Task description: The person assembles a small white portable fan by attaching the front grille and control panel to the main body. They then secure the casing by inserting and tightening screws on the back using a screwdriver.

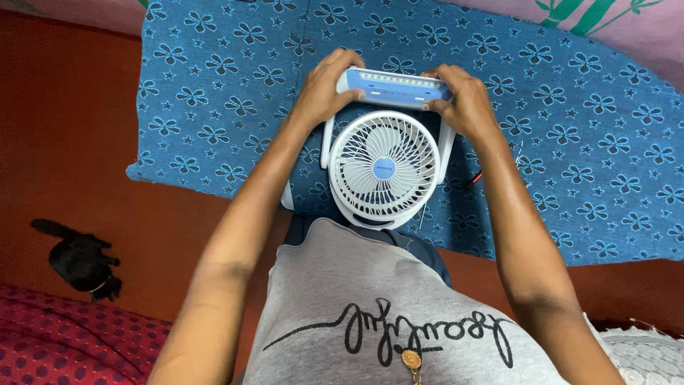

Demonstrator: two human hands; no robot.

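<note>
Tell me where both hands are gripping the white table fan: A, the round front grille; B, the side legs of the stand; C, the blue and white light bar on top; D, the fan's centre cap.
C: the left hand and right hand each clasp an end of the light bar above the fan.

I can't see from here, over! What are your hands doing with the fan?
Left hand and right hand grip the light bar atop the white fan. Fan on blue flowered cloth. Nothing blocking.
</note>
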